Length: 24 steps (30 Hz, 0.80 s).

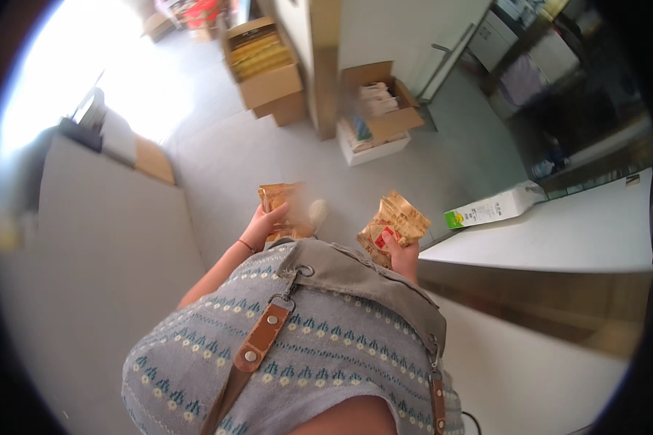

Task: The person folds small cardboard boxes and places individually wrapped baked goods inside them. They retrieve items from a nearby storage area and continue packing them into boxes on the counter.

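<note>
My left hand (263, 222) grips an orange-brown plastic packet (286, 222) by its left side, with the thumb on top. A blurred patch hides part of that packet's right edge. In my right hand (402, 255) is a tan, crinkled packet (396, 222) bearing red marks and writing, with my thumb pressed on its face. Both packets are held in front of my waist, above the grey floor (223, 163), and apart from each other. What the packets contain cannot be seen.
Ahead stand a cardboard box (272, 76) with yellow packs and another open carton (397, 122) above a white box (378, 151). A door (402, 38) is behind them. At right, a white carton (490, 206) lies on a white shelf (544, 242); a pale panel (114, 228) rises at left.
</note>
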Each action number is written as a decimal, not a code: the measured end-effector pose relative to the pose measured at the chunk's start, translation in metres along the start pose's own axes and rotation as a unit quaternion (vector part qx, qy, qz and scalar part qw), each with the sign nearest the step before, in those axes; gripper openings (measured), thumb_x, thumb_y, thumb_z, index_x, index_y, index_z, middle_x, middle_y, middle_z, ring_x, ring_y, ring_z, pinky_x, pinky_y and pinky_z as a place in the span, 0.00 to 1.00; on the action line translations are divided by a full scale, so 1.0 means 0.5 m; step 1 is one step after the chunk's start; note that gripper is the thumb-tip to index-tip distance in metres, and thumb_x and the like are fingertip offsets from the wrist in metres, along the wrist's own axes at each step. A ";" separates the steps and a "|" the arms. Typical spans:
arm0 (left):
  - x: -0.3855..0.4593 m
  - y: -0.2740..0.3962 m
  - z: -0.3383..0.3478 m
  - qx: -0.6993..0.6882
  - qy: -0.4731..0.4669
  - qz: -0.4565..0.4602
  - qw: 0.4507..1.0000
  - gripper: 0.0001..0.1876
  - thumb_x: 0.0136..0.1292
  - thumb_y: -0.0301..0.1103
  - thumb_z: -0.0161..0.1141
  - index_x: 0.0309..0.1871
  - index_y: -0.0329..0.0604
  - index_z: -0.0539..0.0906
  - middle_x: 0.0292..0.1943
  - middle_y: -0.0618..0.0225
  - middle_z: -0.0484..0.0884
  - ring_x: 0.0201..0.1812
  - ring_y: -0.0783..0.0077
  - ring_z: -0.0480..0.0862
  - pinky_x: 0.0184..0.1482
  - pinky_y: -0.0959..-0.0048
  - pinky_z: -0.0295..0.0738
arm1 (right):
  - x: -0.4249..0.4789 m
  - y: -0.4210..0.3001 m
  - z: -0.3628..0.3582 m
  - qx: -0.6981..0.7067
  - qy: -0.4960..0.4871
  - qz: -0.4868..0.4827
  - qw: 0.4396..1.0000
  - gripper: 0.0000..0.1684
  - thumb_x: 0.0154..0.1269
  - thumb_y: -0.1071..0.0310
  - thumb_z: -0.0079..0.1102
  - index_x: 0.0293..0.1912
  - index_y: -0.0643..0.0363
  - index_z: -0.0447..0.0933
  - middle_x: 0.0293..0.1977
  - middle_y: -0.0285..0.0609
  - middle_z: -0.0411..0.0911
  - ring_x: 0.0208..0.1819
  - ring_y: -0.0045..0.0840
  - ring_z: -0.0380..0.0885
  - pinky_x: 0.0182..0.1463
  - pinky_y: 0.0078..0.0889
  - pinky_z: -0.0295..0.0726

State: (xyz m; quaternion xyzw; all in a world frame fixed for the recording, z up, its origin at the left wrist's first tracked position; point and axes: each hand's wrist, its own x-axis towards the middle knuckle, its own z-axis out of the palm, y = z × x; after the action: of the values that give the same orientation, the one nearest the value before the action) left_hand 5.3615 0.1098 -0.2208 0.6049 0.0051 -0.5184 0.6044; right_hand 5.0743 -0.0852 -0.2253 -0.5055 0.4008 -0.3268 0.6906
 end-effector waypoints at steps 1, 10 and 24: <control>0.115 0.086 0.069 0.059 -0.021 0.002 0.998 0.30 0.66 0.41 0.66 0.67 0.42 0.68 0.56 0.64 0.79 0.53 0.69 0.83 0.52 0.67 0.81 | 0.101 -0.011 -0.019 0.016 0.049 -0.005 0.999 0.24 0.64 0.71 0.67 0.58 0.65 0.73 0.50 0.42 0.80 0.49 0.24 0.80 0.52 0.29 0.80; 0.759 0.447 0.671 0.341 -0.272 0.054 0.898 0.36 0.60 0.41 0.73 0.66 0.40 0.67 0.56 0.63 0.79 0.55 0.68 0.82 0.52 0.67 0.83 | 0.265 -0.040 -0.175 0.149 0.486 0.066 0.859 0.25 0.64 0.70 0.68 0.58 0.68 0.72 0.50 0.45 0.78 0.48 0.29 0.80 0.50 0.33 0.82; 1.223 0.443 1.637 0.368 -0.386 -0.094 0.840 0.38 0.65 0.38 0.68 0.72 0.42 0.59 0.55 0.64 0.78 0.52 0.69 0.83 0.47 0.68 0.86 | 1.162 -0.493 -0.797 0.251 0.400 0.052 0.880 0.30 0.64 0.62 0.68 0.60 0.65 0.70 0.52 0.46 0.79 0.52 0.32 0.80 0.52 0.36 0.83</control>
State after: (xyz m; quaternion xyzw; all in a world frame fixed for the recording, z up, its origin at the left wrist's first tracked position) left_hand 5.2763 -0.9321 -0.2280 0.5302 -0.3636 -0.7278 0.2386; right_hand 4.9809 -0.8245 -0.1852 -0.1194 0.5733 -0.5546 0.5912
